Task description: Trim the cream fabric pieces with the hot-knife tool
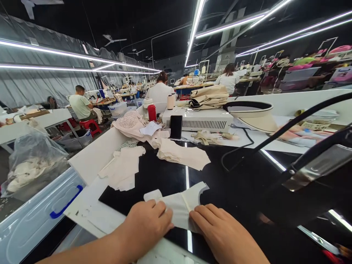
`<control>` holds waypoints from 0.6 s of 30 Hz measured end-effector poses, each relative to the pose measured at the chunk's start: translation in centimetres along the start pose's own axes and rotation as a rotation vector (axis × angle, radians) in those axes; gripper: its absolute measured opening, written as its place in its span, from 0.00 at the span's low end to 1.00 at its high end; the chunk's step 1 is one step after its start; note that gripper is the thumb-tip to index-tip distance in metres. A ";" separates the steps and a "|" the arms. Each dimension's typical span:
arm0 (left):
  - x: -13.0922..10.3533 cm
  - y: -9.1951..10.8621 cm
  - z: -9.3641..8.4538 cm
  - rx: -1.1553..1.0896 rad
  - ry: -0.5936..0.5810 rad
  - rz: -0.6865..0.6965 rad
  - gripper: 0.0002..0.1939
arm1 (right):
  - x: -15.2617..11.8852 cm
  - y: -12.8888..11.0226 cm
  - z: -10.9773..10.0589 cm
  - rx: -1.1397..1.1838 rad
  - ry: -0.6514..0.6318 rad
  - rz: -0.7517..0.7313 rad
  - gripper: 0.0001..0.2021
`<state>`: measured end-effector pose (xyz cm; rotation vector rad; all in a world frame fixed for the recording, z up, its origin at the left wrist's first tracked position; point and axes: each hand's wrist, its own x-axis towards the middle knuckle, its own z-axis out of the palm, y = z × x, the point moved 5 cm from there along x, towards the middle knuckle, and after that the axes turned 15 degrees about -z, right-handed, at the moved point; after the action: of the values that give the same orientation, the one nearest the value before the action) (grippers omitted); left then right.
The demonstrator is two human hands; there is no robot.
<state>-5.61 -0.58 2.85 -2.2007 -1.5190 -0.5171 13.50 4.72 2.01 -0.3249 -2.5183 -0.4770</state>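
Observation:
On the glossy black tabletop (220,194) in front of me lies a pale cream fabric piece (178,209) with a seam line across it and a curved right end. My left hand (148,220) has its fingers curled on the left part of the piece, thumb toward the middle. My right hand (213,223) rests on its right part with fingers laid over the cloth; the thumb is hidden. Beyond my hands are a stack of cut cream pieces (183,154) and another cream bundle (123,167) to the left.
A phone (176,127) leans on a white vented box (198,119) near a red thread spool (151,113). A visor (254,113), black cables (291,126) and scissors (320,238) lie rightward. A lidded plastic bin (35,216) stands left. Several people sit at sewing machines beyond.

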 end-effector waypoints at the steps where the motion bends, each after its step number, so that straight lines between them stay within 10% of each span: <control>1: -0.6 -0.7 -0.1 0.051 -0.032 -0.051 0.11 | 0.0 -0.2 -0.1 0.009 -0.001 -0.001 0.24; 8: -1.6 -5.2 -0.7 0.219 -0.341 -0.395 0.15 | -0.1 -1.0 -0.8 0.007 0.015 0.009 0.26; 18: 2.3 -4.5 1.8 0.108 -0.275 -0.210 0.08 | -0.2 -1.2 -0.9 0.000 -0.040 0.080 0.25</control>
<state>-8.90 3.64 3.11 -2.1085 -1.8860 -0.1926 13.69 3.27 2.27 -0.4375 -2.5324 -0.4435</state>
